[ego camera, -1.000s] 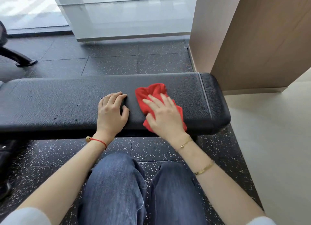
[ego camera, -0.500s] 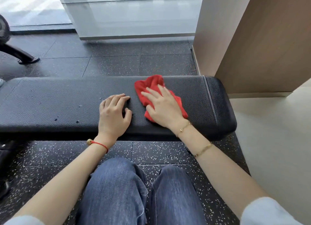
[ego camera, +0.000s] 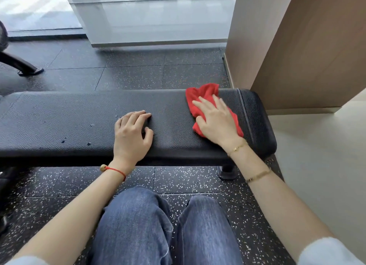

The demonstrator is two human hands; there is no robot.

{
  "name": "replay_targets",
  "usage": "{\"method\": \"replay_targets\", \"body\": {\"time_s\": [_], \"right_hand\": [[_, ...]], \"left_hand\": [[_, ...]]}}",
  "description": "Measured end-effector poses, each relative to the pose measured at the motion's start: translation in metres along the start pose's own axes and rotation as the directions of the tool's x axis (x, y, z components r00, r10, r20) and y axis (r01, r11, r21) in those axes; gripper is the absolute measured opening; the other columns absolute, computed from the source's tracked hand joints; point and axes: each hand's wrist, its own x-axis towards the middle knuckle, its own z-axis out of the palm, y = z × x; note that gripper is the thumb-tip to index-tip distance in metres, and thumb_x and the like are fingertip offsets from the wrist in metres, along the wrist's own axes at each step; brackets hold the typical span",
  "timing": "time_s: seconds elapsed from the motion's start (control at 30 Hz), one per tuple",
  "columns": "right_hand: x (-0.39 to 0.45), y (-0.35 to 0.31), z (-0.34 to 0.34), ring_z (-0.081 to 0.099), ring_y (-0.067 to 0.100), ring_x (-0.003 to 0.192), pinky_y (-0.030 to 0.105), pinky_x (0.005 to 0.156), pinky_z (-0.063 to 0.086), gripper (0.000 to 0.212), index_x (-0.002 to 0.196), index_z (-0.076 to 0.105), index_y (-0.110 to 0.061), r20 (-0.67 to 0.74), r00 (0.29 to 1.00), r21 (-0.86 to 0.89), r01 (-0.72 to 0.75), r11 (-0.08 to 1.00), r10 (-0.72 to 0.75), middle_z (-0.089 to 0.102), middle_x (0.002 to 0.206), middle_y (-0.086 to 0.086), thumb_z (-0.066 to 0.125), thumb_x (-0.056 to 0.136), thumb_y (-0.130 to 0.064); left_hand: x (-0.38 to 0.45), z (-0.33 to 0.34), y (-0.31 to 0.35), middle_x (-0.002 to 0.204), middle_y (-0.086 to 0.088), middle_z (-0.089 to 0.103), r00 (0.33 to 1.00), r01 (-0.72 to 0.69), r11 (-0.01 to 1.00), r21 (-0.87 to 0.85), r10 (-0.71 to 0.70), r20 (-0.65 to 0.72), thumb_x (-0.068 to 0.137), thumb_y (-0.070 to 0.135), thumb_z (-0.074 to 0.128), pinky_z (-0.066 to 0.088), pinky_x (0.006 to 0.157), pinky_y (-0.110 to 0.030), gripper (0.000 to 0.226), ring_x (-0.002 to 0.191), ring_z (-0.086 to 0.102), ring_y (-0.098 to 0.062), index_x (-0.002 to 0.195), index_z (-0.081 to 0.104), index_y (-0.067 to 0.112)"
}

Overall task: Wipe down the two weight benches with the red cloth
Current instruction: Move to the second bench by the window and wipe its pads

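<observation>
A black padded weight bench [ego camera: 69, 122] runs across the view in front of my knees. The crumpled red cloth [ego camera: 200, 95] lies on the pad near the bench's right end. My right hand [ego camera: 215, 120] presses flat on the cloth with its fingers straight and spread. My left hand [ego camera: 131, 134] rests on the bare pad near the middle, fingers loosely bent, holding nothing. Small marks dot the pad left of my left hand. Only one bench is in view.
A wooden wall panel [ego camera: 309, 52] stands just behind the bench's right end. Black speckled rubber flooring [ego camera: 138, 70] surrounds the bench. A dark metal leg of other equipment [ego camera: 19, 64] stands far left. A frosted glass panel [ego camera: 154, 21] lies beyond.
My right hand has slid the red cloth to the right and toward the far edge of the bench. My left hand has stayed on the pad.
</observation>
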Motion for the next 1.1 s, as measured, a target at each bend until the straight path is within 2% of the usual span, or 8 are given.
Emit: {"method": "replay_targets", "body": {"time_s": [0.07,0.2,0.3,0.43,0.57,0.77,1.1], "right_hand": [[-0.039,0.003,-0.002,0.023,0.028,0.145,0.039,0.123,0.008,0.053,0.143,0.045,-0.028,-0.038,0.999,-0.009,-0.005,1.000,0.005,0.039,0.153,-0.009,0.041,0.090,-0.034],[-0.092,0.034,-0.010,0.027,0.029,0.143,0.043,0.122,0.012,0.056,0.141,0.048,-0.027,-0.144,0.976,0.000,-0.162,0.987,0.161,0.043,0.150,-0.009,0.036,0.087,-0.034],[-0.077,0.058,-0.016,0.027,0.032,0.143,0.044,0.122,0.012,0.052,0.141,0.048,-0.027,-0.164,0.952,0.019,-0.261,0.965,0.260,0.042,0.151,-0.006,0.041,0.090,-0.030],[-0.016,0.080,-0.027,0.020,0.030,0.146,0.041,0.122,0.006,0.050,0.146,0.041,-0.029,-0.089,0.934,0.055,-0.341,0.938,0.345,0.032,0.157,-0.005,0.042,0.095,-0.029],[-0.013,0.079,-0.029,0.018,0.030,0.147,0.041,0.122,0.008,0.051,0.147,0.038,-0.028,-0.048,0.948,0.036,-0.314,0.949,0.316,0.029,0.158,-0.005,0.040,0.096,-0.029],[-0.082,0.079,-0.023,0.025,0.031,0.144,0.042,0.121,0.018,0.058,0.142,0.046,-0.031,-0.121,0.962,0.079,-0.237,0.968,0.246,0.040,0.152,-0.009,0.036,0.084,-0.036],[0.025,0.098,-0.026,0.016,0.030,0.147,0.041,0.122,0.006,0.051,0.148,0.034,-0.032,0.016,0.951,0.033,-0.310,0.950,0.309,0.025,0.160,-0.006,0.036,0.097,-0.034]], "left_hand": [[0.000,0.000,0.000,0.129,0.001,0.063,1.000,0.000,1.000,-0.004,0.000,-0.004,0.085,0.024,0.050,0.035,0.108,-0.044,0.040,0.123,0.052,-0.024,0.122,0.064,0.018],[-0.001,0.001,0.001,0.130,-0.001,0.062,1.000,0.002,1.000,0.007,-0.002,0.004,0.085,0.024,0.050,0.035,0.108,-0.045,0.040,0.124,0.051,-0.026,0.123,0.063,0.017],[-0.001,0.002,0.001,0.130,-0.001,0.061,1.000,-0.001,1.000,0.017,0.001,0.013,0.085,0.025,0.050,0.034,0.109,-0.045,0.041,0.125,0.051,-0.026,0.124,0.062,0.017],[-0.001,0.002,0.001,0.130,-0.001,0.061,1.000,0.005,1.000,0.013,-0.006,0.019,0.085,0.025,0.049,0.035,0.109,-0.046,0.041,0.125,0.050,-0.026,0.124,0.062,0.017],[-0.001,0.000,0.001,0.129,-0.001,0.062,1.000,0.007,1.000,-0.002,-0.007,0.012,0.085,0.025,0.049,0.036,0.108,-0.047,0.040,0.124,0.051,-0.025,0.123,0.062,0.017],[0.000,0.003,0.000,0.129,-0.001,0.062,1.000,0.005,1.000,0.013,-0.005,0.015,0.085,0.025,0.049,0.036,0.107,-0.047,0.040,0.123,0.051,-0.026,0.123,0.062,0.016],[0.000,-0.001,0.003,0.127,-0.002,0.062,1.000,0.006,1.000,0.006,-0.007,0.022,0.084,0.025,0.048,0.035,0.107,-0.047,0.041,0.122,0.052,-0.027,0.122,0.063,0.017]]}}
